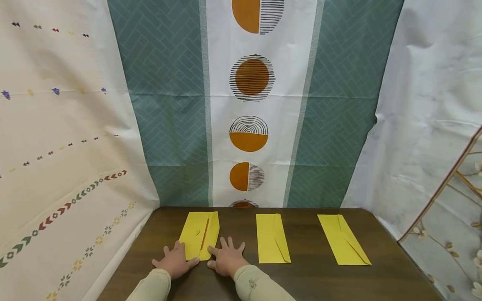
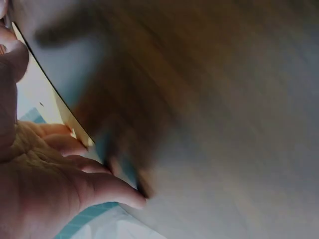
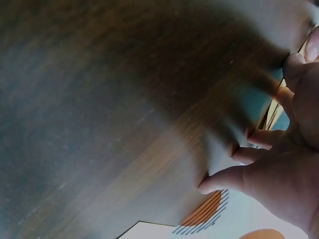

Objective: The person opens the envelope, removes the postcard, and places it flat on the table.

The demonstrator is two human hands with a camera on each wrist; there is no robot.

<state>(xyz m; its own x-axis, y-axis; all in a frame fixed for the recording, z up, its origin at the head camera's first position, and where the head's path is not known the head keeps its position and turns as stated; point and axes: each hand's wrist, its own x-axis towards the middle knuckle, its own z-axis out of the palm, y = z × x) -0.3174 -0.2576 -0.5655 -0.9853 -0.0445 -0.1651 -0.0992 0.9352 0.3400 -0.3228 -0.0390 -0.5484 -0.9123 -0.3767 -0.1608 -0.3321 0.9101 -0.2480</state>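
A yellow envelope (image 1: 193,234) lies on the left part of the table, with its flap spread out to the right and a thin reddish strip (image 1: 205,234) along the flap line. At its lower left edge is my left hand (image 1: 174,261), palm down with fingers spread. My right hand (image 1: 228,258) lies by the lower right edge, fingers likewise spread and fingertips on the table. Both wrist views show straight fingers of the left hand (image 2: 55,181) and right hand (image 3: 264,154) beside the envelope's edge. Neither hand grips anything.
Two more yellow envelopes, a middle one (image 1: 269,238) and a right one (image 1: 340,238), lie to the right with flaps folded over. The dark wooden table (image 1: 308,280) ends at a patterned curtain (image 1: 256,108) behind, with cloth on both sides.
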